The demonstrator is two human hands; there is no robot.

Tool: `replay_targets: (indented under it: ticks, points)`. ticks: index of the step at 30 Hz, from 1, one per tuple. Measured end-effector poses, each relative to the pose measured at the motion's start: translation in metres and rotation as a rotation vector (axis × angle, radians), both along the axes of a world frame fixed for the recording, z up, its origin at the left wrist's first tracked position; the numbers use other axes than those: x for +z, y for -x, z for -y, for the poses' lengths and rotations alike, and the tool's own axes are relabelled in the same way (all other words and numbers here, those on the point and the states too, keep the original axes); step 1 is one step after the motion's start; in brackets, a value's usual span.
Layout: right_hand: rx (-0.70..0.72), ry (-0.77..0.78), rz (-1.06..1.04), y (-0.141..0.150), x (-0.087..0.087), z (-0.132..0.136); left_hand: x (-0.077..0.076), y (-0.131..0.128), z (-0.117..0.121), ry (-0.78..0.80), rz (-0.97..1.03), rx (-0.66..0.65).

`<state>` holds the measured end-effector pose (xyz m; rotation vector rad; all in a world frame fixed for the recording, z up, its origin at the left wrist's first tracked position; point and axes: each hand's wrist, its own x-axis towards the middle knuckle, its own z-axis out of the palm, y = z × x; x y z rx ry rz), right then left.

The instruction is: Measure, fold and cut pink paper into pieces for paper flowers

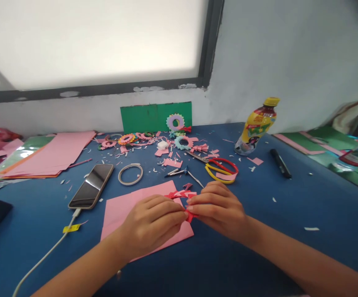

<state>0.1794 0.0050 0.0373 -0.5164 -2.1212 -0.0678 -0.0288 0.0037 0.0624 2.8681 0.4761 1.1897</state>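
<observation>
My left hand (152,225) and my right hand (217,210) meet over a pink paper sheet (120,208) on the blue table (259,247). The fingertips of both hands pinch a small red paper piece (189,215) between them. More red paper scraps (180,193) lie just beyond my fingers on the pink sheet. Both hands are closed in a pinch; most of the red piece is hidden by the fingers.
Red and yellow scissors (220,168), a compass tool (182,172), a tape ring (130,173) and a charging phone (91,185) lie behind the hands. Paper flowers (175,122) lean on a green card (148,116). A bottle (256,128), black marker (280,163) and pink paper stack (52,156) surround them.
</observation>
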Motion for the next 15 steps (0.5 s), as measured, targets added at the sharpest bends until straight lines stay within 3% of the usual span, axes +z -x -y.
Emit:
replay_targets:
  ticks: [15]
  points:
    - [-0.032,0.091,-0.052,0.0059,-0.004,0.0016,-0.0105,-0.0012,-0.003,0.135,0.115,0.043]
